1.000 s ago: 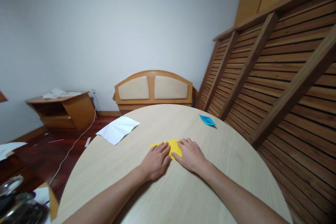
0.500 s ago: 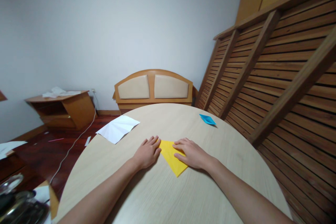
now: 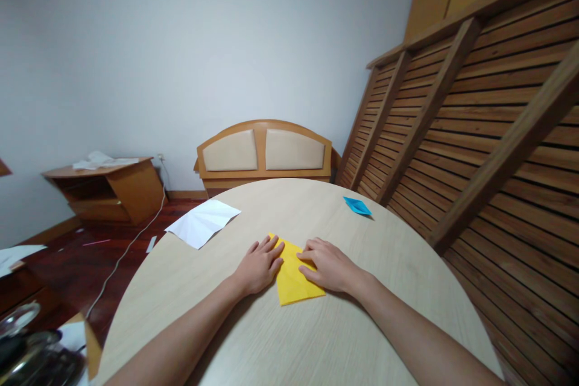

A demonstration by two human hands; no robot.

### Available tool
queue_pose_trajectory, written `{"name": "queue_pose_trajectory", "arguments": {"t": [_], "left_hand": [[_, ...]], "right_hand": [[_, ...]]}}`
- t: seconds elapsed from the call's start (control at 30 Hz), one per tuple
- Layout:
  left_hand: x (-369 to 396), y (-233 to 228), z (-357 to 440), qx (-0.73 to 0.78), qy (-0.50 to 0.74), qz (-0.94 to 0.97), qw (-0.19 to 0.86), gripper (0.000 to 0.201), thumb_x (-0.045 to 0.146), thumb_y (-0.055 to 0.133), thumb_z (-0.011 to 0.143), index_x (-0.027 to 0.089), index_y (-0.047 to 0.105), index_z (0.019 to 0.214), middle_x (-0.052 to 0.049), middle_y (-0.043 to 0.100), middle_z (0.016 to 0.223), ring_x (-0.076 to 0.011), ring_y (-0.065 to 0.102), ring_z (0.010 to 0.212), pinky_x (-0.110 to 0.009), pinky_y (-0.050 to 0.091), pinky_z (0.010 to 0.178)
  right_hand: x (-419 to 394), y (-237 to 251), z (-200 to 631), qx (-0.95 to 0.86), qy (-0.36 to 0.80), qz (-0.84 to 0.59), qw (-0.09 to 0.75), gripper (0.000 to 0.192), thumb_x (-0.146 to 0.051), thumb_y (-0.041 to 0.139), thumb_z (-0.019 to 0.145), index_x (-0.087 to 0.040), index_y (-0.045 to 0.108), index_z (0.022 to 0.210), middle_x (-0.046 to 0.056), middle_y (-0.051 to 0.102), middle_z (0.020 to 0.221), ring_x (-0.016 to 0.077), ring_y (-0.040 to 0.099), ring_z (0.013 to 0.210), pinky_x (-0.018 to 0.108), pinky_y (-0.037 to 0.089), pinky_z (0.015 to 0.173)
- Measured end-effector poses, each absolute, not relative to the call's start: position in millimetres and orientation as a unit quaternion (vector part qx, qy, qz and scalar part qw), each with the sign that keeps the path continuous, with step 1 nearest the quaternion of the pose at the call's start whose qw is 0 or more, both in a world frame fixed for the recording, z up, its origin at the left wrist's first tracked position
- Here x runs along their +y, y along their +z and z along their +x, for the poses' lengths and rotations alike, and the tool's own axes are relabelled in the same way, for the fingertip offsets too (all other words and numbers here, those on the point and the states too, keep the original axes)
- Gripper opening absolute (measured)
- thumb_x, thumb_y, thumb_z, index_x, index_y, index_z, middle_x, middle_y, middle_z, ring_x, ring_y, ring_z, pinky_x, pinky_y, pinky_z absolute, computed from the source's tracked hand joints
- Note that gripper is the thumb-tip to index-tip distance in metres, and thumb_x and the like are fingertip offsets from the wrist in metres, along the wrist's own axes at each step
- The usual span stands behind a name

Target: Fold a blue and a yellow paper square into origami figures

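Note:
A yellow sheet of paper lies flat on the round light-wood table, folded into a narrow shape. My left hand rests palm down on its left edge, fingers spread and pressing. My right hand lies flat on its right side, fingertips on the paper. Neither hand grips anything; both press the sheet onto the tabletop.
A creased white sheet lies at the table's far left edge. A small blue folded paper sits far right. Behind stand a padded wooden headboard, a slatted wooden frame, and a low side table. A cable runs over the floor.
The yellow paper has turned and its shape changed from a triangle point to a squarer flap. Both hands shifted slightly and now press on either side of it.

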State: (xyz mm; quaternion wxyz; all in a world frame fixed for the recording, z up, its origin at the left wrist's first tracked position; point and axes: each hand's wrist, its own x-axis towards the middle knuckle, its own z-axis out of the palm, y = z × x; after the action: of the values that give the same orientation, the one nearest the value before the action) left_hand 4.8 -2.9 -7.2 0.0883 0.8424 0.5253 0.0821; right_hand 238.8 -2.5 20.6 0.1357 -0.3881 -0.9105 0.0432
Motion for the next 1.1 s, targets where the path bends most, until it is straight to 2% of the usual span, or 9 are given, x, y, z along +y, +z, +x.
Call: {"name": "queue_pose_trajectory", "arguments": {"t": [0.13, 0.23, 0.37, 0.5, 0.7, 0.87, 0.93, 1.0, 1.1], "left_hand": [[4.1, -9.8, -2.8, 0.549, 0.077, 0.828, 0.085, 0.054, 0.042, 0.031, 0.102, 0.023, 0.036, 0.152, -0.009, 0.024, 0.161, -0.0315, 0.019, 0.149, -0.057, 0.022, 0.118], [5.8, -9.0, -1.8, 0.584, 0.095, 0.804, 0.050, 0.052, 0.041, 0.036, 0.100, 0.021, 0.042, 0.148, -0.011, 0.030, 0.159, -0.0336, 0.025, 0.148, -0.057, 0.026, 0.116], [1.1, -2.5, 4.6, 0.530, 0.181, 0.828, 0.012, 0.043, 0.034, 0.045, 0.097, 0.018, 0.057, 0.135, -0.013, 0.045, 0.150, -0.0297, 0.042, 0.138, -0.047, 0.034, 0.114], [-7.7, 2.4, 9.4, 0.421, 0.193, 0.885, 0.056, 0.038, 0.036, 0.042, 0.100, 0.023, 0.061, 0.130, -0.009, 0.062, 0.134, -0.0234, 0.057, 0.122, -0.042, 0.039, 0.110], [-4.3, -0.3, 5.3, 0.396, 0.134, 0.906, 0.069, 0.037, 0.032, 0.043, 0.100, 0.029, 0.057, 0.134, -0.005, 0.054, 0.144, -0.0224, 0.046, 0.136, -0.049, 0.028, 0.117], [-4.0, 9.7, 2.3, 0.376, 0.148, 0.912, 0.066, 0.035, 0.029, 0.037, 0.102, 0.029, 0.067, 0.119, -0.004, 0.065, 0.131, -0.0199, 0.059, 0.122, -0.043, 0.034, 0.112], [-9.3, 17.3, 1.8, 0.338, 0.147, 0.925, 0.086, 0.034, 0.033, 0.039, 0.102, 0.027, 0.067, 0.120, -0.004, 0.068, 0.126, -0.0191, 0.064, 0.113, -0.039, 0.037, 0.108], [-14.8, 23.4, 1.2, 0.305, 0.145, 0.936, 0.101, 0.035, 0.040, 0.047, 0.099, 0.025, 0.065, 0.125, -0.006, 0.068, 0.126, -0.0208, 0.064, 0.114, -0.037, 0.040, 0.107], [-18.2, 26.2, 0.0, 0.288, 0.139, 0.941, 0.107, 0.054, 0.056, 0.063, 0.086, 0.023, 0.063, 0.129, -0.009, 0.063, 0.133, -0.0265, 0.061, 0.120, -0.038, 0.041, 0.106]], "right_hand": [[-1.3, 20.5, 241.6, -0.919, 0.060, -0.364, 0.141, 0.024, -0.029, 0.056, 0.092, -0.022, 0.075, 0.104, 0.008, 0.066, 0.095, 0.0222, 0.058, 0.095, 0.032, 0.041, 0.083], [-1.1, 20.1, 241.1, -0.920, 0.058, -0.360, 0.141, 0.023, -0.029, 0.057, 0.092, -0.021, 0.076, 0.100, 0.008, 0.065, 0.092, 0.0216, 0.058, 0.092, 0.031, 0.042, 0.081], [-2.0, 20.3, 239.6, -0.919, 0.050, -0.363, 0.145, 0.022, -0.030, 0.057, 0.093, -0.020, 0.076, 0.097, 0.007, 0.064, 0.093, 0.0209, 0.058, 0.091, 0.031, 0.042, 0.081], [-2.9, 20.9, 240.0, -0.916, 0.048, -0.370, 0.150, 0.022, -0.029, 0.055, 0.094, -0.019, 0.074, 0.095, 0.008, 0.065, 0.097, 0.0209, 0.058, 0.094, 0.032, 0.043, 0.084], [-0.4, 18.1, 243.3, -0.920, 0.055, -0.352, 0.162, 0.023, -0.028, 0.053, 0.094, -0.019, 0.074, 0.100, 0.009, 0.068, 0.107, 0.0225, 0.058, 0.104, 0.034, 0.044, 0.093], [0.6, 16.8, 244.2, -0.924, 0.070, -0.340, 0.161, 0.027, -0.030, 0.055, 0.092, -0.019, 0.072, 0.110, 0.009, 0.068, 0.120, 0.0237, 0.057, 0.114, 0.036, 0.040, 0.102], [0.2, 17.8, 244.3, -0.920, 0.065, -0.352, 0.157, 0.028, -0.032, 0.056, 0.092, -0.019, 0.072, 0.111, 0.009, 0.068, 0.120, 0.0245, 0.057, 0.114, 0.037, 0.041, 0.102], [0.2, 19.1, 244.7, -0.917, 0.056, -0.365, 0.154, 0.028, -0.032, 0.055, 0.093, -0.019, 0.072, 0.111, 0.009, 0.069, 0.119, 0.0248, 0.058, 0.114, 0.037, 0.042, 0.100], [0.9, 20.1, 246.1, -0.912, 0.042, -0.380, 0.148, 0.027, -0.032, 0.055, 0.093, -0.018, 0.072, 0.108, 0.010, 0.069, 0.114, 0.0252, 0.058, 0.111, 0.037, 0.043, 0.098]]}}
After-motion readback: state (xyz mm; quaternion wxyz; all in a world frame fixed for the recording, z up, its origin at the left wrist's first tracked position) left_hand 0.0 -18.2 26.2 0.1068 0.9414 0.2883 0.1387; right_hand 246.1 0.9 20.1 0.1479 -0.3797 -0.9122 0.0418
